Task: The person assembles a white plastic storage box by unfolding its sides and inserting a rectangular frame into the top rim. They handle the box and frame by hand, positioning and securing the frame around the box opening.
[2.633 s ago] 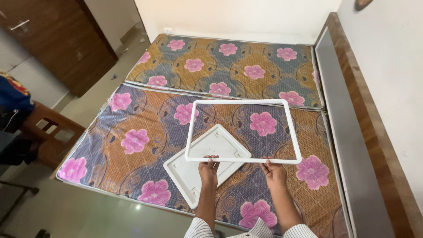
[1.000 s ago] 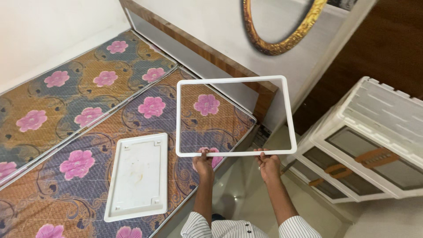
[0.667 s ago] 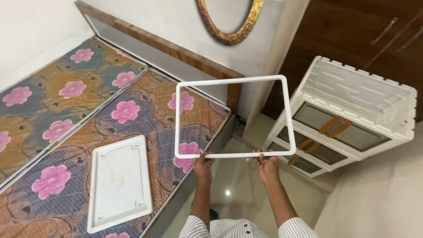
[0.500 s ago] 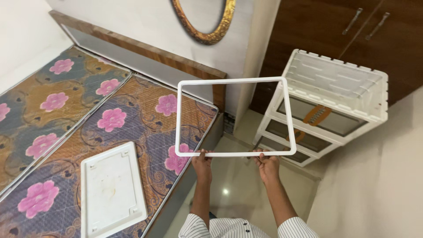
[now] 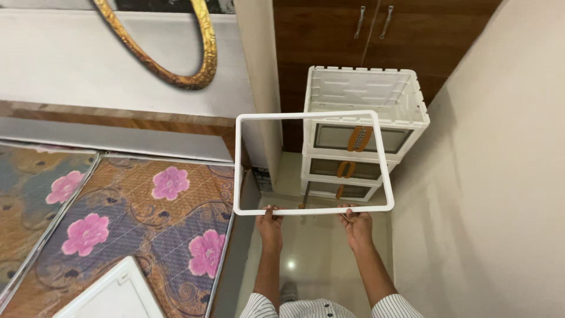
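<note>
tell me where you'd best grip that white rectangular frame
By its bottom rail, from below, one hand near each corner, as the left hand and right hand do. The white frame is thin, open and upright, so two spread grips likely stop it swinging.

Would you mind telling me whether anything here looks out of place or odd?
Only the white panel lying loose on the floral mattress. Both hands hold the empty white frame level, undamaged.

This is a bedroom in a home. A bed with a floral mattress cover fills the left side, backed by a wooden headboard, with a gold-framed mirror on the wall above. A brown wardrobe stands in the corner behind a white plastic drawer unit.
</note>
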